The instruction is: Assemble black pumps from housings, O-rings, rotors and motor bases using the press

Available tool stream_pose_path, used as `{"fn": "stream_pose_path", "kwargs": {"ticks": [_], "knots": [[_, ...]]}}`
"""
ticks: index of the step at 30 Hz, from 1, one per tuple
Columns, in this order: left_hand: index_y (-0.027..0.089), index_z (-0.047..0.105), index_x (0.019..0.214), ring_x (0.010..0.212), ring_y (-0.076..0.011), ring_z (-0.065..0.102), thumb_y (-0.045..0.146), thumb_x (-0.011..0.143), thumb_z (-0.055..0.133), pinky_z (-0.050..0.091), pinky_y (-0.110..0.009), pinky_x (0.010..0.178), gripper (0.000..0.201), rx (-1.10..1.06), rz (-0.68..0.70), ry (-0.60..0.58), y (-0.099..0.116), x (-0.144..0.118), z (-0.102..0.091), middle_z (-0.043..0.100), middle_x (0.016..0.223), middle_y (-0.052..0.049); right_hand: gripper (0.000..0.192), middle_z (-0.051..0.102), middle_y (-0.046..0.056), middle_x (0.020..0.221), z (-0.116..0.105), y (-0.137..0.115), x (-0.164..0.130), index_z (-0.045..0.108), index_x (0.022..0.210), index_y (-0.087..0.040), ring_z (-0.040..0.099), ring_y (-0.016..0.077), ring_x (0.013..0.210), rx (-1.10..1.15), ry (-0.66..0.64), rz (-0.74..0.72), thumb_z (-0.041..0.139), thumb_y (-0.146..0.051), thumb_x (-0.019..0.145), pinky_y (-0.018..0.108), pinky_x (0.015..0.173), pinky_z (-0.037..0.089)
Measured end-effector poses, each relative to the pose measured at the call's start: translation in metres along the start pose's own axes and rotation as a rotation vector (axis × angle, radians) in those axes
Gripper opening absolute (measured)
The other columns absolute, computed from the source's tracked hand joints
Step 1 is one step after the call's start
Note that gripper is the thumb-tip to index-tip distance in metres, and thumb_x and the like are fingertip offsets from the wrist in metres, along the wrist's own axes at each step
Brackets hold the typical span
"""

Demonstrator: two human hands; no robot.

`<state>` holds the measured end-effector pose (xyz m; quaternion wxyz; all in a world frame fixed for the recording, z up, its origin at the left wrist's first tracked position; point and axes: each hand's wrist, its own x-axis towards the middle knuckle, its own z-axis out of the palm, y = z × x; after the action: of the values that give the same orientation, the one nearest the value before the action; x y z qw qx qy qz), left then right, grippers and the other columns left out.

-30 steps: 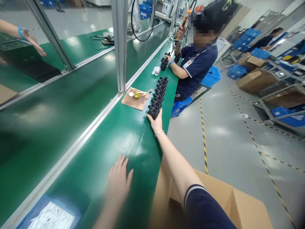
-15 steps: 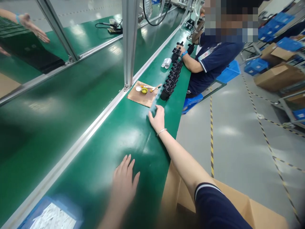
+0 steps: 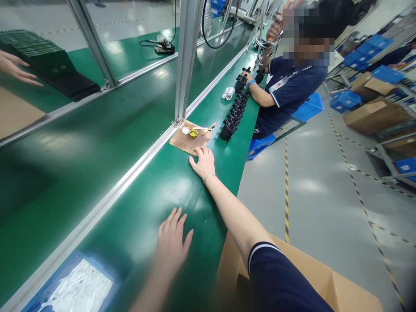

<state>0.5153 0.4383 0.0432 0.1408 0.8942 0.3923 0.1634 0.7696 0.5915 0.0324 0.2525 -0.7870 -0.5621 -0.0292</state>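
My right hand (image 3: 204, 164) reaches forward along the green bench. Its fingers are curled at the near edge of a brown cardboard sheet (image 3: 179, 142) and seem to grip it; the thumb shows to the left. On the sheet stand a small yellow pot (image 3: 193, 133) and a white round lid (image 3: 185, 130). Brushes (image 3: 208, 129) lie beside them. My left hand (image 3: 172, 238) is open over the bench nearer to me, fingers stretched, holding nothing.
A row of black parts (image 3: 233, 116) stands beyond my right hand. A co-worker (image 3: 289, 86) sits behind it, near white rolls (image 3: 228, 93). A blue tray (image 3: 61, 273) of white strips is at lower left. Metal posts (image 3: 186, 60) rise along the bench; a cardboard box (image 3: 292, 264) is below right.
My right hand has moved left onto the near edge of the cardboard sheet. The sheet, with the pot and brushes, has shifted slightly toward me. My left hand stays open in nearly the same place.
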Motion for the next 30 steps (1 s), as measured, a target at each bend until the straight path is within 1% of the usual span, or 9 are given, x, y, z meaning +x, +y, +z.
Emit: {"fn": "stream_pose_path", "kwargs": {"ticks": [6,11,13,15,17,19,25,28,30], "knots": [[0.015,0.055,0.127,0.132,-0.0315,0.052,0.032,0.097,0.051,0.044,-0.049,0.104,0.035,-0.113,-0.002,0.046,-0.001,-0.003,0.0,0.059,0.138,-0.017,0.038,0.055,0.009,0.127,-0.006,-0.049,-0.055,0.061,0.124,-0.024,0.043,0.0286,0.119,0.014,-0.043,-0.024,0.059,-0.039,0.088,0.045,0.111,0.033],[0.012,0.05,0.129,0.122,-0.0314,0.055,0.032,0.095,0.051,0.047,-0.05,0.101,0.038,-0.273,-0.103,0.184,-0.003,-0.007,0.002,0.059,0.123,-0.019,0.04,0.054,0.008,0.128,-0.015,-0.09,-0.112,0.06,0.127,-0.026,0.042,0.0294,0.119,0.057,-0.109,-0.06,0.058,-0.036,0.088,0.048,0.112,0.031],[0.011,0.047,0.13,0.121,-0.0315,0.054,0.033,0.095,0.051,0.048,-0.051,0.101,0.042,-0.283,-0.136,0.228,-0.004,-0.014,0.001,0.056,0.123,-0.02,0.041,0.054,0.008,0.129,-0.019,-0.105,-0.136,0.059,0.129,-0.027,0.041,0.0305,0.12,0.082,-0.141,-0.074,0.058,-0.034,0.088,0.051,0.112,0.031],[0.009,0.043,0.134,0.121,-0.0317,0.053,0.034,0.095,0.051,0.047,-0.052,0.101,0.047,-0.281,-0.166,0.258,-0.005,-0.028,-0.003,0.052,0.126,-0.022,0.042,0.053,0.009,0.13,-0.023,-0.12,-0.159,0.058,0.131,-0.027,0.04,0.0315,0.12,0.105,-0.172,-0.088,0.056,-0.033,0.089,0.053,0.112,0.031],[0.008,0.039,0.137,0.123,-0.0315,0.052,0.033,0.095,0.052,0.047,-0.051,0.102,0.051,-0.286,-0.193,0.281,-0.002,-0.052,-0.009,0.049,0.129,-0.023,0.043,0.053,0.01,0.131,-0.028,-0.134,-0.183,0.057,0.133,-0.027,0.039,0.0321,0.121,0.121,-0.199,-0.104,0.055,-0.031,0.089,0.055,0.111,0.032],[0.009,0.037,0.139,0.127,-0.0305,0.05,0.03,0.095,0.052,0.047,-0.05,0.104,0.051,-0.302,-0.203,0.269,0.003,-0.086,-0.019,0.047,0.132,-0.023,0.044,0.053,0.01,0.13,-0.033,-0.148,-0.205,0.057,0.133,-0.027,0.04,0.0322,0.121,0.129,-0.22,-0.121,0.055,-0.031,0.089,0.055,0.111,0.032],[0.012,0.044,0.138,0.129,-0.0292,0.054,0.023,0.091,0.053,0.052,-0.046,0.102,0.048,-0.305,-0.184,0.085,0.017,-0.216,-0.048,0.053,0.134,-0.021,0.047,0.055,0.009,0.129,-0.042,-0.186,-0.262,0.056,0.136,-0.029,0.042,0.032,0.122,0.138,-0.248,-0.172,0.056,-0.03,0.089,0.055,0.114,0.031],[0.017,0.049,0.138,0.122,-0.028,0.061,0.022,0.088,0.055,0.057,-0.041,0.097,0.051,-0.275,-0.184,0.016,0.019,-0.275,-0.06,0.06,0.131,-0.018,0.045,0.057,0.008,0.128,-0.046,-0.196,-0.28,0.056,0.135,-0.03,0.045,0.0305,0.121,0.144,-0.241,-0.21,0.055,-0.03,0.089,0.053,0.113,0.034],[0.024,0.052,0.139,0.114,-0.0276,0.066,0.025,0.086,0.056,0.059,-0.04,0.092,0.053,-0.244,-0.201,0.004,0.023,-0.306,-0.066,0.067,0.123,-0.013,0.043,0.057,0.009,0.128,-0.049,-0.194,-0.281,0.057,0.133,-0.027,0.048,0.0279,0.119,0.142,-0.217,-0.225,0.053,-0.029,0.091,0.048,0.11,0.039]]}}
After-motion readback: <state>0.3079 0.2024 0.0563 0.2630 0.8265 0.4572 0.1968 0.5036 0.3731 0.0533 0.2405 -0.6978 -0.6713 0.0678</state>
